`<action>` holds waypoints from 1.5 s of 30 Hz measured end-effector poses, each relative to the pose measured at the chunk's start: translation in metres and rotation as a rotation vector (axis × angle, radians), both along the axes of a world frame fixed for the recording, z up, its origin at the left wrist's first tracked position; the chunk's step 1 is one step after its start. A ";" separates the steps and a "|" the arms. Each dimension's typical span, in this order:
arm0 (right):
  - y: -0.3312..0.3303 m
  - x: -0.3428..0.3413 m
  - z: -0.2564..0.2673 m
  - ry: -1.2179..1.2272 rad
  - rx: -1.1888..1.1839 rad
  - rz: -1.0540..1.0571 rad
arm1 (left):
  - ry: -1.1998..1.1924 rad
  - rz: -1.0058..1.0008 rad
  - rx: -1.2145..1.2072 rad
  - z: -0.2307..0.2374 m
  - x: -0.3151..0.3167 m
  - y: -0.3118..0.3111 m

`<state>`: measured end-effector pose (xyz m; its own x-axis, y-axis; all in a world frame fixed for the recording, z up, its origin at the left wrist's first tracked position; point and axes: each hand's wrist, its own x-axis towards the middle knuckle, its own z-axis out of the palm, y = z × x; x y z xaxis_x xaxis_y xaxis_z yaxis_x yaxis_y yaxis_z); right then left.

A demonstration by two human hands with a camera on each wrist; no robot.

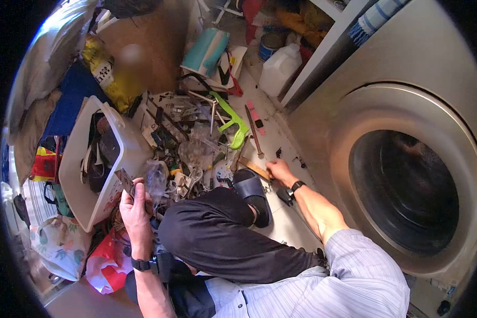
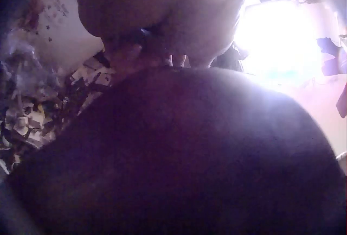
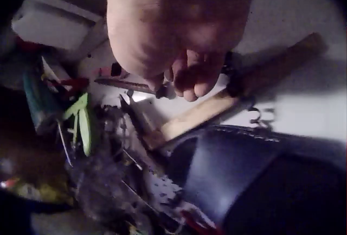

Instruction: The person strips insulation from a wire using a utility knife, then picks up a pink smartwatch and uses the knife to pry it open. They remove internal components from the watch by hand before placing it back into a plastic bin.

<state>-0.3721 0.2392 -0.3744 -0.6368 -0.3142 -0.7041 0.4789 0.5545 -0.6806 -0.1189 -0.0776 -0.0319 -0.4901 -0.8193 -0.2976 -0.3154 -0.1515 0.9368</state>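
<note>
My left hand (image 1: 136,212) pinches a small, flat, dark metal-looking piece (image 1: 125,181) between thumb and fingers, close to the rim of the white plastic tub (image 1: 123,153). In the left wrist view the hand (image 2: 162,12) is dark and hides the piece. Low over the floor, my right hand (image 1: 281,172) has its fingers bent, fingertips beside a wooden strip (image 1: 254,168). The right wrist view shows that strip (image 3: 200,116) passing behind the fingertips (image 3: 190,91); I cannot tell whether they hold anything. A long rusty metal rod (image 1: 253,130) lies beyond.
A pile of tools and scraps (image 1: 180,143) spreads between the tub and my slippered foot (image 1: 254,199). A green plastic handle (image 1: 230,119), a pink-strapped watch (image 1: 256,117) and a white jug (image 1: 280,70) lie farther off. The washing machine (image 1: 350,122) walls the right side.
</note>
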 end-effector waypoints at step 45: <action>-0.699 0.061 0.249 1.007 -0.129 1.819 | 0.437 0.605 0.266 -0.001 0.189 -0.174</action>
